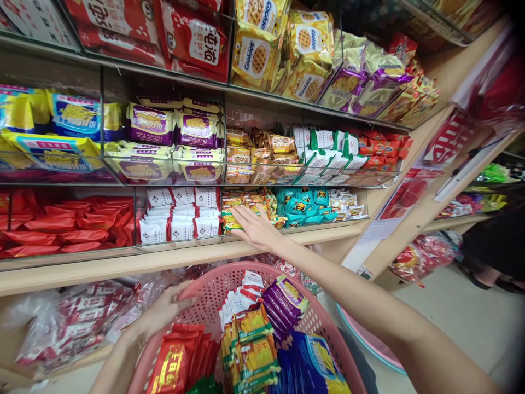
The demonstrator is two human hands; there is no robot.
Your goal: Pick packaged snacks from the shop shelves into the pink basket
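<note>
My right hand (255, 225) reaches into the lower shelf, its fingers stretched out over the yellow-green snack packets (268, 201). No packet shows lifted in it. My left hand (166, 307) is closed on the rim of a pink plastic basket (205, 276), at its left side. Inside the basket lie red packets (176, 355), yellow-green packets (256, 350), white packets (244, 295), purple soda biscuit packets (283, 306) and blue packets (311, 361). White packets (182, 219) and teal packets (303, 205) fill the shelf compartments either side of my right hand.
Clear dividers and front lips edge the shelf (197, 253). Red packets (74, 224) fill the left bin; cookie packets (254, 54) sit above. Plastic bags of goods (90, 312) lie underneath. Another round basket (369, 339) stands on the floor (443, 317). A person (496, 246) stands at far right.
</note>
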